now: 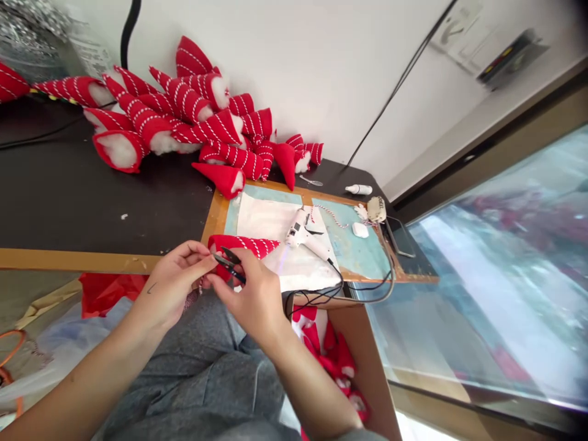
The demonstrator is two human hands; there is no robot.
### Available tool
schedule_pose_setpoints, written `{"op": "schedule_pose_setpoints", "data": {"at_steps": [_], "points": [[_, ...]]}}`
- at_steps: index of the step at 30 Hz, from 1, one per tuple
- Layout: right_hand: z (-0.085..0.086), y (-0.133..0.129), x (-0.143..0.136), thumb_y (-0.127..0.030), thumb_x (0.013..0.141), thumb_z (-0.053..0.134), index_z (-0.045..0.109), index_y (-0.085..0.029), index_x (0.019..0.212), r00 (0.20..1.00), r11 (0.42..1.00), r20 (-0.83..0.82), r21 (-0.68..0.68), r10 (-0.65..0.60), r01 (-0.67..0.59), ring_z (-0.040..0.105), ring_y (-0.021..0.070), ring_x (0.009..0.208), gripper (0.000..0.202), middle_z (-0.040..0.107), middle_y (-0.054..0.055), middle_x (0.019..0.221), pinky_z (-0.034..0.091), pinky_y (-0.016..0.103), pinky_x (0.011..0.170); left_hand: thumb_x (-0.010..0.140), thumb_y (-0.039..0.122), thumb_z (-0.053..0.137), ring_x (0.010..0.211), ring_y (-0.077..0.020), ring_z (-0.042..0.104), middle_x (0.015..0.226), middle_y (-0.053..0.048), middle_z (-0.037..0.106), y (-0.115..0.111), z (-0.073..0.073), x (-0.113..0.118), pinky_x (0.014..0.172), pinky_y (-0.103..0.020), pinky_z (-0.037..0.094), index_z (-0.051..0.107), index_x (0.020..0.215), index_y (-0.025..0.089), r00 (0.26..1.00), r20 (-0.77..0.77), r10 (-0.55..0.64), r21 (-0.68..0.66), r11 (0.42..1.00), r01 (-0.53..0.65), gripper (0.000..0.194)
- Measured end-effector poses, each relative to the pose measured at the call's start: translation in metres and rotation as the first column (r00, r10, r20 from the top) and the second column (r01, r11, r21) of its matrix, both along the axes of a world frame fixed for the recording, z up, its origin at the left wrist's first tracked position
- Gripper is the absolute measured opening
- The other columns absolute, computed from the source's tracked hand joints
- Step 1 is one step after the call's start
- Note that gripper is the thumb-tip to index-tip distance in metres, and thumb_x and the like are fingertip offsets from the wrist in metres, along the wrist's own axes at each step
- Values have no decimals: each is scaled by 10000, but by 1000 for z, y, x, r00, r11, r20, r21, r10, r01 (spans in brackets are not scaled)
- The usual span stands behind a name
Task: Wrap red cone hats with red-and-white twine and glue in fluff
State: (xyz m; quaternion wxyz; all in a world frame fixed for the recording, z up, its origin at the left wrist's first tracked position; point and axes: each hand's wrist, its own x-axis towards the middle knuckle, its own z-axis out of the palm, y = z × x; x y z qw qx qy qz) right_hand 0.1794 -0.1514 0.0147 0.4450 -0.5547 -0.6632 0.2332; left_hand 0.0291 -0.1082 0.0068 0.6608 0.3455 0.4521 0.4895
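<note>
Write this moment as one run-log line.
left hand: at wide end of striped red cone | right hand: holding black snips | white glue gun: on white sheet | stuffed red cones: piled by wall

A smartphone [400, 237] is lying toward the right end of the dark tabletop [82, 190], near a small white case [361, 230]; a translucent plastic bag [85, 334] is resting lower left.

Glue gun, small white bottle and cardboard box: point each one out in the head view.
Glue gun [303, 237], head view: white body.
Small white bottle [361, 190], head view: middle of its side.
Cardboard box [371, 361], head view: right wall.
</note>
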Motion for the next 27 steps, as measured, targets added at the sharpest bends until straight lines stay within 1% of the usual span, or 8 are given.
{"op": "schedule_pose_setpoints", "data": {"at_steps": [2, 4, 9, 14, 16, 20, 22, 27], "points": [[-15, -4, -7, -329, 973, 671, 730, -258, 1234, 997, 996, -21, 45, -72, 73, 780, 215, 932, 278, 824, 68, 1124, 616, 329, 828, 532, 289, 987, 433, -96, 542, 544, 71, 635, -5, 4, 3, 415, -174, 435, 639, 798, 213, 1000, -8, 0, -22, 1000, 0, 445], [-23, -4, -7, -304, 978, 655, 774, -261, 1143, 993, 991, -35, 75, -109, 111, 784, 235, 979, 208, 832, 75, 1093, 625, 349, 866, 581, 300, 974, 478, -109, 583, 592, 48, 674, -9, 5, 4, 438, -177, 456, 684, 840, 214, 999, -42, -1, -16, 1000, 0, 398], [-26, -8, 5, -262, 937, 707, 814, -258, 1004, 995, 994, -69, 74, -78, 83, 773, 226, 891, 126, 834, 59, 964, 613, 324, 796, 586, 330, 976, 651, -174, 704, 806, -20, 779, -17, -2, -12, 507, -222, 550, 766, 881, 227, 968, -244, -63, 103, 991, 91, 377], [-26, -7, 12, -228, 916, 692, 808, -249, 954, 989, 989, -114, 107, -89, 102, 734, 216, 802, 125, 814, 53, 898, 585, 317, 722, 769, 441, 894, 733, -195, 743, 929, -40, 821, -28, -18, -40, 645, -264, 608, 822, 945, 248, 832, -554, -31, 197, 966, 167, 271], [-25, -8, 13, -252, 928, 706, 800, -254, 1000, 990, 989, -114, 107, -86, 98, 721, 210, 789, 119, 809, 51, 920, 579, 314, 710, 842, 462, 843, 777, -196, 746, 951, -38, 826, -31, -22, -48, 683, -260, 605, 849, 952, 267, 779, -627, 9, 254, 948, 193, 224], [-20, -29, 13, -358, 942, 753, 682, -245, 1208, 965, 982, -188, 19, -183, 190, 684, 186, 753, 297, 777, 60, 1034, 569, 312, 704, 913, 424, 798, 863, -182, 747, 990, -12, 824, -35, -19, -51, 756, -235, 594, 872, 971, 317, 742, -658, 128, 411, 887, 212, 142], [-18, -48, 13, -371, 975, 703, 623, -253, 1207, 950, 974, -217, -63, -224, 216, 684, 198, 779, 272, 747, 49, 994, 564, 323, 726, 919, 413, 796, 837, -171, 742, 965, 0, 819, -36, -14, -49, 727, -223, 587, 873, 970, 333, 741, -651, 165, 451, 870, 202, 123], [-23, -82, 4, -371, 1049, 577, 626, -291, 1234, 969, 964, -232, -263, -90, 27, 680, 232, 841, 207, 729, 48, 996, 533, 356, 763, 905, 391, 807, 765, -157, 709, 921, 20, 796, -35, -7, -41, 642, -222, 550, 855, 940, 337, 760, -616, 210, 474, 869, 144, 80]]}}
